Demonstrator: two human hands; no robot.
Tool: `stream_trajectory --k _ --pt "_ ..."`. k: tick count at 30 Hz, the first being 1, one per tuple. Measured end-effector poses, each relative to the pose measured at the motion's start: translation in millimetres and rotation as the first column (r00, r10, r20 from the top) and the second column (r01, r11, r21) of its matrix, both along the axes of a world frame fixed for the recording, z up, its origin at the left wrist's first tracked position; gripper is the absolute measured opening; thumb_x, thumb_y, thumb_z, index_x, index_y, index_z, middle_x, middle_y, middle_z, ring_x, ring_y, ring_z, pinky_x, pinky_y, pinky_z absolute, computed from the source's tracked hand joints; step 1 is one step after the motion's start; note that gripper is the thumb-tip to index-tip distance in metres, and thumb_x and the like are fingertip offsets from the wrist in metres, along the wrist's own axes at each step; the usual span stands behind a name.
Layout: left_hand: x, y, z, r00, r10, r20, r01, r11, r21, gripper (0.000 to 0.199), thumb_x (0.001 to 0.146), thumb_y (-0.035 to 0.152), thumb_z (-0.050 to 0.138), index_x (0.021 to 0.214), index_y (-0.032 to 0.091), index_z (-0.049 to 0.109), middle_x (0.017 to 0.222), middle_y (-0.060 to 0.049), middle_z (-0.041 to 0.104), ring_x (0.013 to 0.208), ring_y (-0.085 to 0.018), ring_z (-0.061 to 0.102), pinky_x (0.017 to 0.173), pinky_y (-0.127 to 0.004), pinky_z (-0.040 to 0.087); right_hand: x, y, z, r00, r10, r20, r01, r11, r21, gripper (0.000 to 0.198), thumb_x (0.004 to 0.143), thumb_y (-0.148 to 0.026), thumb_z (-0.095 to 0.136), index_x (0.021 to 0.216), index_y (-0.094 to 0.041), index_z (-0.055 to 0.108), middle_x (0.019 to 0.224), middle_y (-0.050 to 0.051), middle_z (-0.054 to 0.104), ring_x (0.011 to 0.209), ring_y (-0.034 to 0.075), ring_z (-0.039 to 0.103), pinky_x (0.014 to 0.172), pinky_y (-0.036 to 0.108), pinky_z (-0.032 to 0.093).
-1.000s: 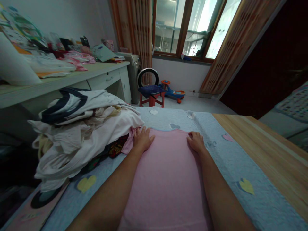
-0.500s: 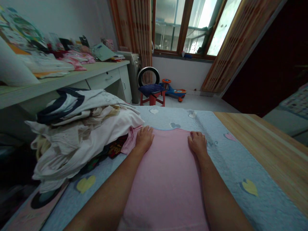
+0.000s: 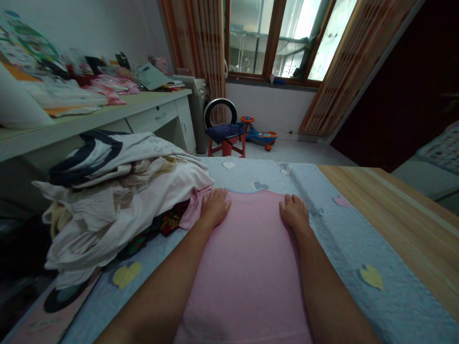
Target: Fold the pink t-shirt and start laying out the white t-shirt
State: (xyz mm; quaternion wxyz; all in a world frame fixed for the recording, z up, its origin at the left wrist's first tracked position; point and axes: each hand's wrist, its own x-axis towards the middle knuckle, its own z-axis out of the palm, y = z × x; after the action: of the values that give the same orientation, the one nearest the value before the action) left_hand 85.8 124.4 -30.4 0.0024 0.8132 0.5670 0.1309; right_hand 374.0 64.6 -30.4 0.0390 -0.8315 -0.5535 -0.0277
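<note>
head view, pink shirt (image 3: 247, 267) laid flat, bluish neckline (image 3: 247, 192), both hands (image 3: 215, 209) loosely open, resting palms-down on its shoulders

the fingers (image 3: 294, 200) of the right hand (image 3: 296, 213) have uncurled on the pink shirt (image 3: 247, 267).

The head camera looks forward and down over the hands (image 3: 215, 209).

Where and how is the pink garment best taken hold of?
Probably at the far corners beside the neckline, where the left grip and right grip rest. Come from above: the pink garment lies flat and spread, and the clothes pile crowds its left side.
</note>
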Motion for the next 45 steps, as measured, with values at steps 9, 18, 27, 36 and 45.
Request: stream_trajectory --k 9,18,27,36,45 --pt "2 -2 1.7 1.0 0.019 0.009 -0.018 0.998 -0.054 0.046 0.097 0.039 0.041 0.139 0.024 0.046 0.147 -0.01 0.049 0.136 -0.031 0.038 0.112 -0.053 0.028 -1 6 -3 0.973 0.224 -0.059 -0.215 0.967 0.135 0.044 0.095 -0.028 0.041 0.135 -0.012 0.053 0.146 0.016 0.049 0.133 0.025 0.043 0.111 0.035 0.03" --pt "1 -2 0.3 0.998 0.057 -0.009 -0.058 0.994 -0.091 0.051 0.097 0.044 0.042 0.143 0.024 0.045 0.154 -0.009 0.041 0.142 -0.034 0.032 0.114 -0.055 0.026 -7 4 -5 0.983 0.182 0.008 -0.182 0.983 0.025 0.047 0.099 -0.038 0.039 0.138 -0.015 0.05 0.15 0.017 0.044 0.137 0.029 0.038 0.112 0.042 0.028" --pt "0 1 -6.2 0.999 0.053 0.0 -0.053 0.991 -0.123 0.058 0.096 0.051 0.04 0.147 0.024 0.04 0.158 -0.01 0.036 0.146 -0.037 0.025 0.115 -0.059 0.021 -23 4 4 0.957 0.285 -0.044 -0.277 0.951 0.141 0.036 0.095 -0.029 0.045 0.125 -0.017 0.061 0.135 0.012 0.057 0.12 0.024 0.052 0.104 0.033 0.035" --pt "-3 3 -8.0 0.998 0.05 0.034 -0.044 0.987 -0.157 0.061 0.095 0.053 0.04 0.149 0.025 0.038 0.16 -0.009 0.033 0.148 -0.036 0.021 0.117 -0.057 0.019 -34 3 6 0.959 0.282 -0.026 -0.282 0.959 0.024 0.055 0.097 -0.048 0.041 0.139 -0.014 0.049 0.149 0.015 0.045 0.138 0.026 0.039 0.114 0.037 0.025" --pt "-6 -2 0.0 0.987 -0.073 0.14 0.077 0.997 -0.022 0.037 0.093 0.035 0.051 0.127 0.023 0.059 0.145 -0.008 0.051 0.14 -0.027 0.038 0.116 -0.046 0.029 -39 4 5 0.97 0.239 -0.034 -0.241 0.967 -0.085 0.07 0.097 -0.058 0.033 0.152 -0.014 0.032 0.16 0.016 0.027 0.147 0.03 0.023 0.117 0.048 0.019"
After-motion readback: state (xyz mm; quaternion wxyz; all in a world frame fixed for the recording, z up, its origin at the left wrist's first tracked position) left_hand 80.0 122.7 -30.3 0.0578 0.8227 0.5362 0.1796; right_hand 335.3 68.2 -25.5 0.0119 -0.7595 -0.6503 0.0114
